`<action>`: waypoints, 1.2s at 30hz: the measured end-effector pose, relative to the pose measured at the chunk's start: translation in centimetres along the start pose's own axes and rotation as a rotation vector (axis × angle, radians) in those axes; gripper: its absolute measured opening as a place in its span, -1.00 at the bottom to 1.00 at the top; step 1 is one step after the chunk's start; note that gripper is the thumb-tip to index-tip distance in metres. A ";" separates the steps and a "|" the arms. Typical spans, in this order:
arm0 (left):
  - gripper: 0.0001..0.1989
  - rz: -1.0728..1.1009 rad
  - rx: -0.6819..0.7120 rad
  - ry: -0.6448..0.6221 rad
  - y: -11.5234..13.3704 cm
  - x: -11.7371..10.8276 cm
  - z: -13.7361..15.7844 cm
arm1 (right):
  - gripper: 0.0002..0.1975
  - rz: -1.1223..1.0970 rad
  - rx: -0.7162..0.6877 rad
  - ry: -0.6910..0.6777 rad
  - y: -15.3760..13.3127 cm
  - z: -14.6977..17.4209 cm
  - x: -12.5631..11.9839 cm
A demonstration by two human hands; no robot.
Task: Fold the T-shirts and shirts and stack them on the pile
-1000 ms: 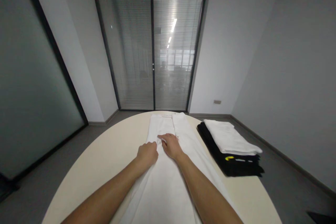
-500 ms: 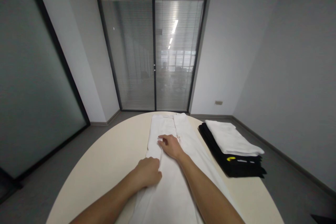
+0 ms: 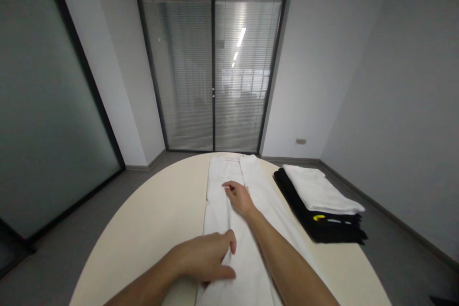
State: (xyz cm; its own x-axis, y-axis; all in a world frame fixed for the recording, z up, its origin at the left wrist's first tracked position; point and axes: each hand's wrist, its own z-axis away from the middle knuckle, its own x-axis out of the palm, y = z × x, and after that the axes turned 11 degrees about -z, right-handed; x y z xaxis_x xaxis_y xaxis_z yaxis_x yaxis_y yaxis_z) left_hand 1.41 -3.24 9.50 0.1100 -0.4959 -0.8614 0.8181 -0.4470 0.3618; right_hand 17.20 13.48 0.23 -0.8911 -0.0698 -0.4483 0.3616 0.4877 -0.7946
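Observation:
A long white garment (image 3: pixel 247 267) lies lengthwise over the middle of the table, folded along its left side, its far end close to the table's far edge. My left hand (image 3: pixel 211 256) is above the near left part of the cloth, thumb and fingers apart, holding nothing I can see. Farther up, my right hand (image 3: pixel 241 199) rests on the garment with its fingers bent and a gap between thumb and forefinger. My right forearm crosses the garment's near right part and hides some of it.
On the right of the round cream table (image 3: pixel 154 215), a folded white cloth (image 3: pixel 319 189) lies on folded black clothes (image 3: pixel 335 235) with a yellow mark. Beyond the table stand a glazed partition with blinds (image 3: pixel 179 81) and grey walls.
My left hand has let go of the garment's left edge, opened and come nearer to me. That side now lies straighter and farther in. My right hand has barely moved.

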 end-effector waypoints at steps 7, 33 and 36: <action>-0.51 0.512 0.146 -0.472 -1.2 2.0 -2.1 | -0.71 0.068 0.064 0.006 0.7 -0.1 -0.3; -0.86 -0.307 0.841 0.330 -0.3 9.5 -4.3 | -0.68 -0.034 0.079 -0.004 1.3 -0.2 -1.8; -0.85 -0.342 0.853 0.327 -0.1 10.4 -5.2 | -0.68 -0.032 0.070 0.025 1.1 -0.2 -1.9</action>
State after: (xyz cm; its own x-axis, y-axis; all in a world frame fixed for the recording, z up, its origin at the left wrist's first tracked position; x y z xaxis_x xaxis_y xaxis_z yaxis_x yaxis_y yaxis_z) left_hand 5.43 -4.46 -1.37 0.1990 -0.0655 -0.9778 0.1655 -0.9812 0.0994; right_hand 19.22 14.35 0.28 -0.9088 -0.0623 -0.4125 0.3503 0.4230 -0.8357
